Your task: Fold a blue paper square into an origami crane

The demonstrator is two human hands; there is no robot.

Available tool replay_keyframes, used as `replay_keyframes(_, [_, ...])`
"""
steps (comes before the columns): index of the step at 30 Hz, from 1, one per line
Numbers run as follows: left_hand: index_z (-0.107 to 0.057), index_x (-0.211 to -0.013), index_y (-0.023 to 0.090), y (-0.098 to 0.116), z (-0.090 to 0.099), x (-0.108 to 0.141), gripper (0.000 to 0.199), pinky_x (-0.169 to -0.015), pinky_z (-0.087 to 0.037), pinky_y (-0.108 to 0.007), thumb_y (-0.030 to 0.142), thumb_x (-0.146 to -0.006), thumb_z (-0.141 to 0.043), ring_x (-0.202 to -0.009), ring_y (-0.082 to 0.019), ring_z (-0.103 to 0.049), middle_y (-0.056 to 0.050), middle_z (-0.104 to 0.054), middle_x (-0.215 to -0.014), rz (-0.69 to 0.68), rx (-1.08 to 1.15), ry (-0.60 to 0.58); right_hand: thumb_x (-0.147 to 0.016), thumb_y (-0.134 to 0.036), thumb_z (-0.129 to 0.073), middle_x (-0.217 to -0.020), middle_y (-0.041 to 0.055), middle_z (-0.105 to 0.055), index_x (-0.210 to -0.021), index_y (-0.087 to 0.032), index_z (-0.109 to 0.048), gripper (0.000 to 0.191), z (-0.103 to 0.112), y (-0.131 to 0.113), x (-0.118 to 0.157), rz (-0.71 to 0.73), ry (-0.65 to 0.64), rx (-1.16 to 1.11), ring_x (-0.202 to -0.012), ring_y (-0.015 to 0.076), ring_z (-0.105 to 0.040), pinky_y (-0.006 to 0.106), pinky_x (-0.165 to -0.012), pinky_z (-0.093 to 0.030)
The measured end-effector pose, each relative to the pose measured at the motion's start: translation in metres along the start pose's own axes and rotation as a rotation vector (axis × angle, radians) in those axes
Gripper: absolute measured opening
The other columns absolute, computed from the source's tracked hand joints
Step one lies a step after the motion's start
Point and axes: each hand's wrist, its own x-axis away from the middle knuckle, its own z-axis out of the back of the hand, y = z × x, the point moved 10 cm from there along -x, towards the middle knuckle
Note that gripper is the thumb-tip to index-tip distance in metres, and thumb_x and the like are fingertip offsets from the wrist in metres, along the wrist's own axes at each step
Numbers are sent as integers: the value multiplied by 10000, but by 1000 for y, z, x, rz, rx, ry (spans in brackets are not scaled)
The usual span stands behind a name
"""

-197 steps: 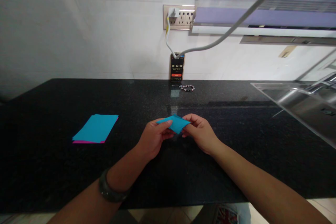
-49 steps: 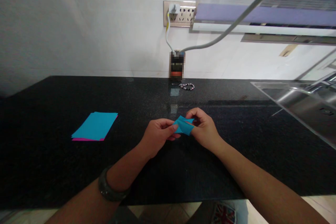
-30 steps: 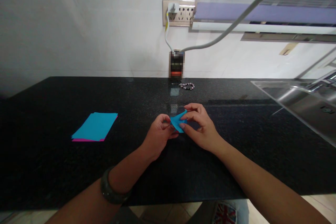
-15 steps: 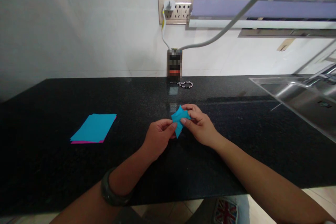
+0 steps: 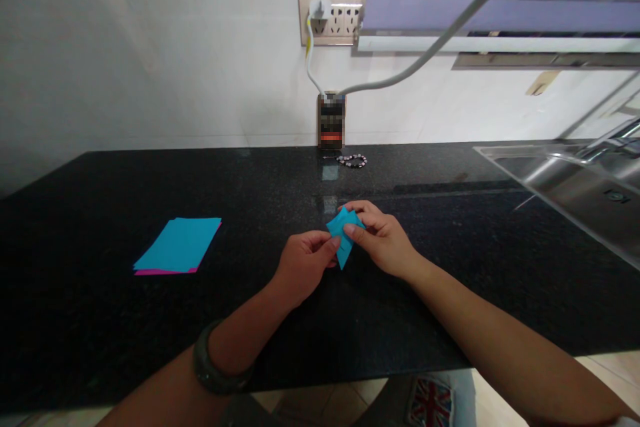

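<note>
A small piece of folded blue paper (image 5: 345, 255) is held up between both hands, over the middle of the dark counter. My left hand (image 5: 306, 267) pinches its lower left side, thumb in front. On the upper right side, my right hand (image 5: 384, 243) grips it with the thumb pressed on the front and the fingers behind. The paper has pointed corners at the top and narrows to a tip at the bottom. Its back side is hidden by the fingers.
A stack of blue sheets (image 5: 177, 245) over pink ones lies to the left on the black counter (image 5: 250, 193). Against the wall stands a phone-like device (image 5: 331, 121) with cables, a beaded strap (image 5: 353, 161) before it. A steel sink (image 5: 580, 193) is at right.
The folded blue paper and both hands have shifted slightly down in view. The paper's top points now sit closer together. Both hands keep their hold.
</note>
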Motion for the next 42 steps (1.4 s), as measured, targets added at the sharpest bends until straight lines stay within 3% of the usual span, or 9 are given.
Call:
replay_keyframes(15, [-653,-745,135,-3,1,0,219,-614,-480,-268,339,-708,-584,-619,-143,-599,-30,-646,-652,55,74,12,-749,-251,-589,-956,36,-552,-743,-223,-679,94,-2,1,1,-33,12,-91,-918,160,-522,323,-818,-425])
replay_keyframes(25, [-666,-747,133,-3,7,-1,193,-575,-462,-229,304,-665,-630,-584,-116,-570,-14,-637,-633,52,114,71,-732,-209,-607,-1026,56,-521,-871,-240,-671,155,-8,-28,6,201,-62,90,-967,181,-500,360,-838,-410])
replay_keyframes(32, [-668,-776,143,-1,8,-3,181,-592,-464,-231,282,-667,-629,-600,-119,-572,-10,-640,-646,11,78,53,-773,-185,-555,-1001,49,-519,-948,-262,-645,211,-11,-29,6,215,-82,128,-951,169,-497,353,-834,-413])
replay_keyframes(42, [-665,-723,125,-1,12,-3,180,-544,-457,-214,281,-634,-658,-545,-103,-563,-7,-627,-588,77,182,92,-765,-181,-559,-1111,57,-477,-1033,-296,-615,297,-16,-27,10,248,-131,211,-1032,197,-455,399,-864,-384])
